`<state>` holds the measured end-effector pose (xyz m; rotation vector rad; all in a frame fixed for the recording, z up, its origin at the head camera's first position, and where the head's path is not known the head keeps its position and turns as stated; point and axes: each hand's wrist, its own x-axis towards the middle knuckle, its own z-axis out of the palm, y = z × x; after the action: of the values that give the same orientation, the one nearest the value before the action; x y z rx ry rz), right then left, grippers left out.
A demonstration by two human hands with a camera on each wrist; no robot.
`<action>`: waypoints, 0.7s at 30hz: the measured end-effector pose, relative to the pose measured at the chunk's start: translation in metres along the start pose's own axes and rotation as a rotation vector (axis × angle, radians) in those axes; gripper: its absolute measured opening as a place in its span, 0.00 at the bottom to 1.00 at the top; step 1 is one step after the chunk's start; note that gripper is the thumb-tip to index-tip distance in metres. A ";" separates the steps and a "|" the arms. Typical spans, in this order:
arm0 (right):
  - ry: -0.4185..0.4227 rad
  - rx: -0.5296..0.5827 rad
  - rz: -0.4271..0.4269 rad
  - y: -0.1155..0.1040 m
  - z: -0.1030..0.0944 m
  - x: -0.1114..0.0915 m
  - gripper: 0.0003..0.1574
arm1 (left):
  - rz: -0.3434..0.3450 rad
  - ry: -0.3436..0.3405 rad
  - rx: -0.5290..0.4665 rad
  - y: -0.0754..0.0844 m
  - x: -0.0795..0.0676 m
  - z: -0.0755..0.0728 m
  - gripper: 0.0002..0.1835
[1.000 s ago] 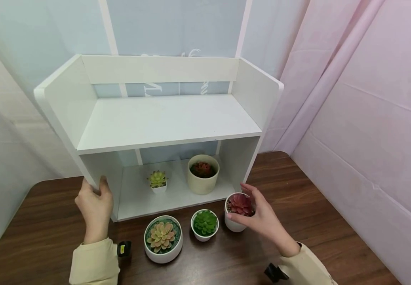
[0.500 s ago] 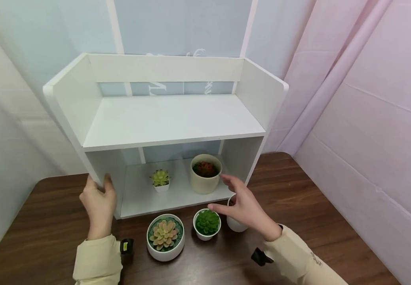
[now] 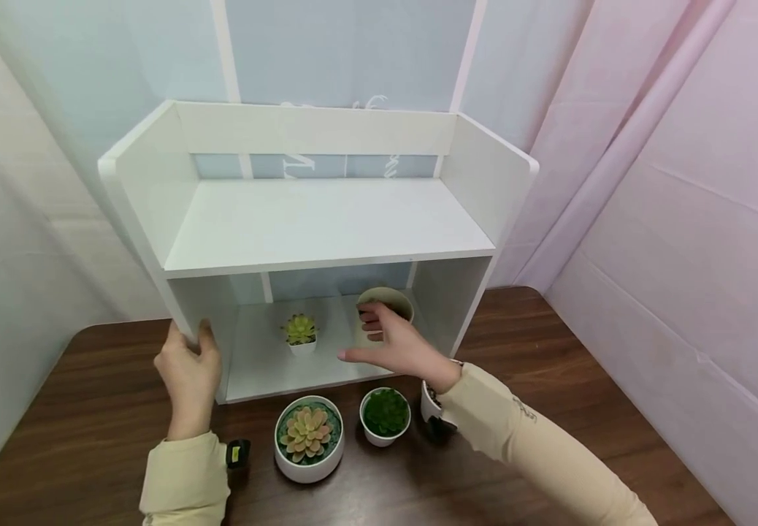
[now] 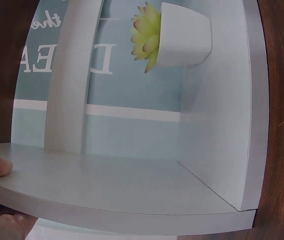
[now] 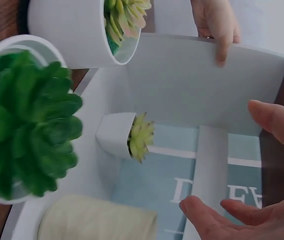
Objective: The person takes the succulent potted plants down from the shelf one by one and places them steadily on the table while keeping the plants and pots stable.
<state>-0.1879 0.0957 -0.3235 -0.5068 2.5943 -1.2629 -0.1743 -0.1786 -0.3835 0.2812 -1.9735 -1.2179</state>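
My left hand (image 3: 188, 376) grips the left side panel of the white two-tier shelf (image 3: 333, 223), thumb inside and fingers outside. My right hand (image 3: 405, 349) reaches into the lower compartment with spread fingers and nothing in its grasp. Behind it stands a cream pot (image 3: 397, 298), partly hidden in the head view; in the right wrist view the cream pot (image 5: 97, 220) lies below the fingertips without visible contact. To its left, a small yellow-green succulent (image 3: 301, 330) in a white square pot sits on the bottom board.
On the wooden table (image 3: 90, 394), before the shelf, stand a peach succulent (image 3: 309, 437) in a wide white bowl and a green succulent (image 3: 385, 413) in a white pot. Another white pot (image 3: 428, 404) is mostly covered by my right sleeve. Curtains hang at both sides.
My right hand has moved left and inward, from around the red succulent's pot, over the green one, to before the cream pot. The red succulent's pot stayed on the table. My left hand keeps its grip.
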 end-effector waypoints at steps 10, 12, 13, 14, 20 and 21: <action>-0.054 -0.050 0.077 -0.007 0.016 0.032 0.50 | -0.006 -0.014 -0.006 -0.003 0.000 0.003 0.14; -0.065 -0.061 0.083 -0.008 0.020 0.037 0.51 | -0.004 -0.008 -0.007 -0.004 0.001 0.003 0.14; -0.069 -0.071 0.088 -0.009 0.022 0.040 0.51 | -0.003 -0.005 -0.006 -0.004 0.002 0.003 0.14; -0.075 -0.080 0.093 -0.009 0.025 0.043 0.51 | -0.002 -0.002 -0.006 -0.005 0.002 0.003 0.14; -0.096 -0.113 0.159 -0.014 0.038 0.056 0.52 | -0.007 -0.004 -0.002 -0.004 0.003 0.002 0.14; -0.100 -0.123 0.167 -0.015 0.041 0.059 0.52 | -0.005 -0.003 -0.002 -0.004 0.002 0.002 0.14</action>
<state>-0.2250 0.0351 -0.3391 -0.3552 2.5805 -1.0045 -0.1780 -0.1811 -0.3862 0.2841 -1.9750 -1.2236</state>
